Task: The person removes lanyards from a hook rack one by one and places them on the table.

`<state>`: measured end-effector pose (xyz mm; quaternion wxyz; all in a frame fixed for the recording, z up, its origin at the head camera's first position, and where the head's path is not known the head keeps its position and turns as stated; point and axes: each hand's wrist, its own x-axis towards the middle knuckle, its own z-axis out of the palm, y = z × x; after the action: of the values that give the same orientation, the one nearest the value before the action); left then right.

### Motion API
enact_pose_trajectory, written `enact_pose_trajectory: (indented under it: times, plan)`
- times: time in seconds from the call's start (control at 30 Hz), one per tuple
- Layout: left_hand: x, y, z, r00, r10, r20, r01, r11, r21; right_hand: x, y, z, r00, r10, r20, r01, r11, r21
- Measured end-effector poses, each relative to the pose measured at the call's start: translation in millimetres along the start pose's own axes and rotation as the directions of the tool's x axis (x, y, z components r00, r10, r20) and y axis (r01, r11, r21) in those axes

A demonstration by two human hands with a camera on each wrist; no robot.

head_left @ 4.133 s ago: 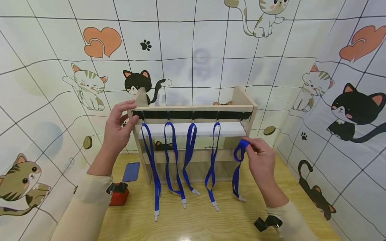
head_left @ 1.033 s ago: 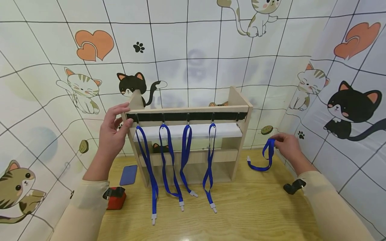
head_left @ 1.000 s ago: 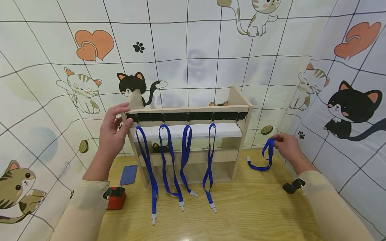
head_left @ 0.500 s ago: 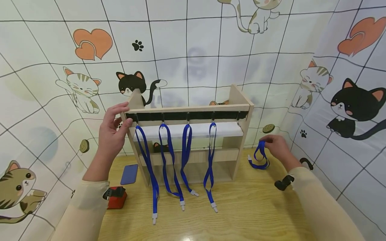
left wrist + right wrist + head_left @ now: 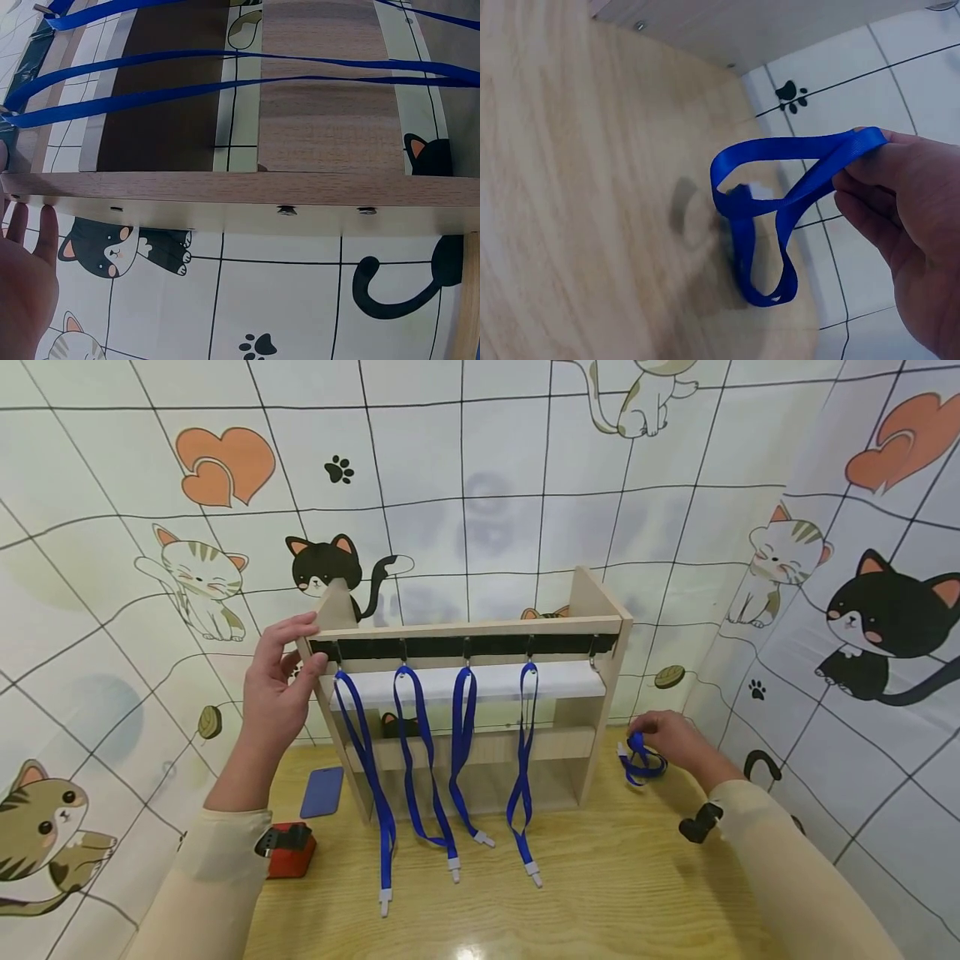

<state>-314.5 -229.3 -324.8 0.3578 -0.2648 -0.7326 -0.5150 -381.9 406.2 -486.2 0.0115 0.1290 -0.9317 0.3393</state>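
Observation:
My left hand (image 5: 279,685) holds the upper left corner of a wooden shelf rack (image 5: 472,628), its thumb on the front and fingers behind the side. In the left wrist view, fingertips (image 5: 48,225) touch the side board. To the right of the rack, my right hand (image 5: 675,743) pinches a blue lanyard (image 5: 643,768) low over the table. The right wrist view shows the lanyard's loops (image 5: 761,210) hanging from thumb and fingers. Several other blue lanyards, such as the leftmost lanyard (image 5: 367,760), hang from hooks on the black strip (image 5: 435,647). The rightmost hook (image 5: 593,652) bears none.
A blue card (image 5: 322,792) lies on the wooden table (image 5: 570,893) left of the rack. In front of it sits a red box (image 5: 292,858), partly behind the left wrist camera. Cat-print cloth walls (image 5: 480,460) close in the back and both sides.
The right hand has carried the fifth lanyard from below the rightmost hook out to the table's right, then lowered it, so its strap gathers in loops. The left hand stays at the rack's corner.

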Motion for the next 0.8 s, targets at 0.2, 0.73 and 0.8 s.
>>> enact_pose_trajectory:
  times: [0.2,0.73,0.8]
  plan:
    - [-1.0,-1.3,-0.1,1.0,0.002,-0.001,-0.002,1.0,-0.004,-4.2,12.2,8.7,0.999,-0.018,0.039,0.018,1.0,-0.007]
    - [-0.8,-0.7,1.2,1.0,-0.014,-0.004,0.014,1.0,-0.018,-13.8,33.2,27.2,1.0,-0.012,0.016,0.012,1.0,-0.02]
    - [-0.9,-0.6,1.6,1.0,-0.019,-0.004,0.019,1.0,-0.016,-15.2,32.7,28.2,1.0,-0.016,0.009,0.016,1.0,-0.023]
